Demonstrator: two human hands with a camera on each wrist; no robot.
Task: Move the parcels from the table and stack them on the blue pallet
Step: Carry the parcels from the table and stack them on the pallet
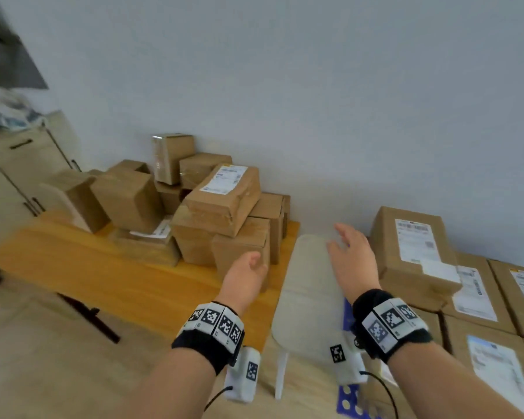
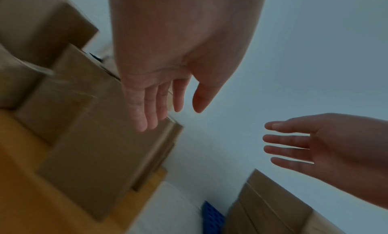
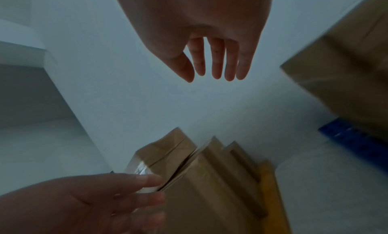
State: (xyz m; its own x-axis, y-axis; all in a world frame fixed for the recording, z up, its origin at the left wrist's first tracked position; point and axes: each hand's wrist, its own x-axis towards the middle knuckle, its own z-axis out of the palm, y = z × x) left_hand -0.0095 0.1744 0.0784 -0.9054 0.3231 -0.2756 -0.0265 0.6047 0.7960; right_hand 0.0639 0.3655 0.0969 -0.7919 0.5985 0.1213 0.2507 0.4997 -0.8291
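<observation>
brown parcels (image 1: 221, 201) heaped on table (image 1: 73, 261)

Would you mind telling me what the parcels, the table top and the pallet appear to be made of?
The parcels look like matte brown corrugated cardboard: creased edges, paper labels, and glossy clear tape on some. The table top seems wood or wood laminate, a smooth orange-yellow surface; blur hides any grain. The blue pallet looks like moulded plastic, uniform in colour with a regular grid of holes.

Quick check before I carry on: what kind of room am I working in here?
Probably a small parcel-sorting corner in a home or office room, not a warehouse: plain cardboard parcels heaped on a wooden table, labelled boxes stacked on a blue pallet, and beige cabinets along the wall.
</observation>
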